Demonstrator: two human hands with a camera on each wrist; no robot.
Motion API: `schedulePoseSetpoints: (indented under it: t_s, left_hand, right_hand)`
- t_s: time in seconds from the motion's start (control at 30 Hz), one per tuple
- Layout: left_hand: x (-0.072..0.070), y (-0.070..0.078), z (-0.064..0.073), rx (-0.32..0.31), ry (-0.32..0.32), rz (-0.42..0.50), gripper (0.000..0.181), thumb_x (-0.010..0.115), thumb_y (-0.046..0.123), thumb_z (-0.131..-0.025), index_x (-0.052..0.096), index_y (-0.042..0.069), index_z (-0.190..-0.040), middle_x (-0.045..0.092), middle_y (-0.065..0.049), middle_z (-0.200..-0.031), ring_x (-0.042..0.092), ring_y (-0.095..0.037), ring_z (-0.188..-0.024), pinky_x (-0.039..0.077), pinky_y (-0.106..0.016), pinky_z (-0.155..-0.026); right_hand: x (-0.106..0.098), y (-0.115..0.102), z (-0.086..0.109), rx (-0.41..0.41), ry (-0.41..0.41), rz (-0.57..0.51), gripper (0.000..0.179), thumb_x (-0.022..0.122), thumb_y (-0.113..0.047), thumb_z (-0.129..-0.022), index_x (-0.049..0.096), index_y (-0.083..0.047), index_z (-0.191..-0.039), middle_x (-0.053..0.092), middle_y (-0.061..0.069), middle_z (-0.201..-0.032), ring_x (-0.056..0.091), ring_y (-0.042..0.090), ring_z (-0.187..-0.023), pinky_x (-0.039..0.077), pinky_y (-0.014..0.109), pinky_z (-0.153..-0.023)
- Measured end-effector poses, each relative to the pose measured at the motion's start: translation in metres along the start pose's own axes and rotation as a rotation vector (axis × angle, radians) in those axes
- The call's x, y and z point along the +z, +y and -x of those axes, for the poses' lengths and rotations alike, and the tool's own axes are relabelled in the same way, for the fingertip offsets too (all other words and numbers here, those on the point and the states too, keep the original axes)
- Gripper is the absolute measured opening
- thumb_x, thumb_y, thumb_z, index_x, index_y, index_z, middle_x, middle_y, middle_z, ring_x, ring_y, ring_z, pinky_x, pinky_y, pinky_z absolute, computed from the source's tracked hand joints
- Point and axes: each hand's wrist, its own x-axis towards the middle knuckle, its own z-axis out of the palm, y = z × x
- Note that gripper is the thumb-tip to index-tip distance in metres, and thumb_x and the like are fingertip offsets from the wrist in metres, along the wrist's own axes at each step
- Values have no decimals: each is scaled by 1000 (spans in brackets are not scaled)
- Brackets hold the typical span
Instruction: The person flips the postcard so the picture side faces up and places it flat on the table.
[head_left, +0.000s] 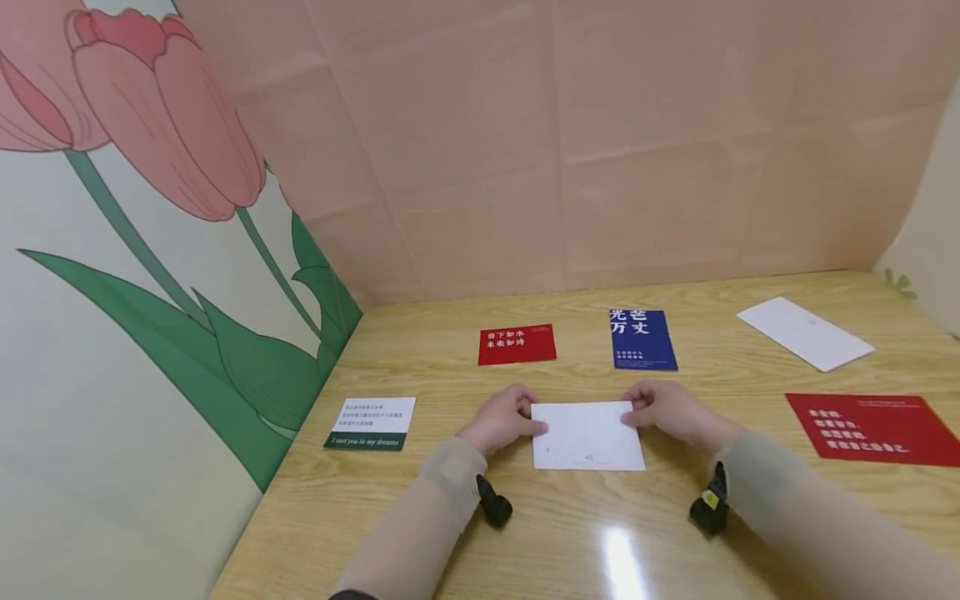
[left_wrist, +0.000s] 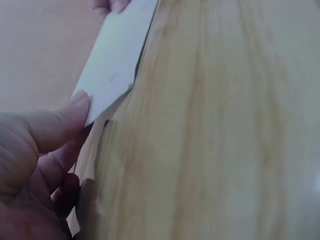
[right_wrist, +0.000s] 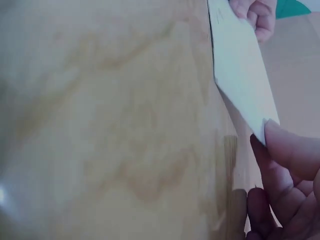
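Observation:
A white card (head_left: 588,437) is held between both hands near the middle of the table, its pale side facing up. My left hand (head_left: 507,419) pinches its left edge, thumb on top and fingers beneath. On the opposite edge my right hand (head_left: 667,410) pinches the card the same way. Both wrist views show the card (left_wrist: 117,55) tilted, with its far edge raised and its near edge close over the wood. The thumb of the right hand (right_wrist: 292,170) presses on a corner. The card's underside is hidden.
Behind the hands lie a red card (head_left: 517,345) and a blue card (head_left: 645,350). To the left is a white-and-green card (head_left: 371,423). A white card (head_left: 806,333) and a larger red card (head_left: 877,429) lie at the right. A pinkish covering (head_left: 600,150) rises behind the table.

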Motion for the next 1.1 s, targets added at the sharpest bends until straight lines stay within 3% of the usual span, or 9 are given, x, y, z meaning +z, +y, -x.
schedulePoseSetpoints:
  t_s: [0.3, 0.5, 0.67, 0.87, 1.0, 1.1]
  left_hand:
    - [-12, 0, 0, 28, -63, 176, 27, 79, 17, -80, 68, 22, -104, 62, -3, -90, 53, -18, -82, 44, -30, -72]
    - [-22, 5, 2, 91, -61, 194, 24, 78, 21, -82, 69, 26, -104, 61, -2, -89, 52, -17, -80, 42, -29, -66]
    - [-30, 14, 11, 185, -1, 139, 21, 75, 26, -85, 69, 32, -103, 61, 0, -91, 54, -17, -85, 47, -30, -71]
    - [-37, 20, 20, 335, 34, 41, 16, 71, 22, -88, 73, 20, -104, 66, 9, -92, 59, -10, -87, 50, -26, -75]
    - [-41, 18, 22, 416, 44, -60, 13, 72, 16, -87, 77, 16, -99, 69, 14, -94, 61, -4, -89, 51, -24, -79]
    - [-43, 16, 21, 455, 44, -191, 15, 74, 16, -85, 78, 22, -98, 68, 18, -95, 60, 0, -93, 44, -24, -91]
  right_hand:
    - [-10, -3, 0, -44, -19, -77, 39, 74, -21, -85, 62, -1, -117, 59, 8, -94, 52, 24, -88, 43, 36, -78]
    - [-17, -14, 4, -93, 5, -134, 38, 74, -18, -86, 61, 2, -116, 59, 10, -95, 55, 23, -87, 49, 38, -80]
    - [-24, -24, 10, -155, 39, -88, 32, 72, -21, -88, 64, 0, -111, 61, 9, -95, 56, 22, -88, 49, 40, -81]
    - [-27, -32, 20, -223, 62, 37, 18, 69, -22, -90, 70, -6, -99, 66, 6, -93, 56, 22, -88, 49, 36, -77]
    - [-24, -30, 24, -344, 93, 151, 5, 71, -11, -87, 74, -13, -90, 71, 0, -92, 62, 16, -87, 52, 29, -74]
    - [-19, -25, 23, -476, 107, 231, 17, 73, -2, -81, 75, -19, -83, 71, -5, -91, 64, 12, -87, 53, 26, -74]
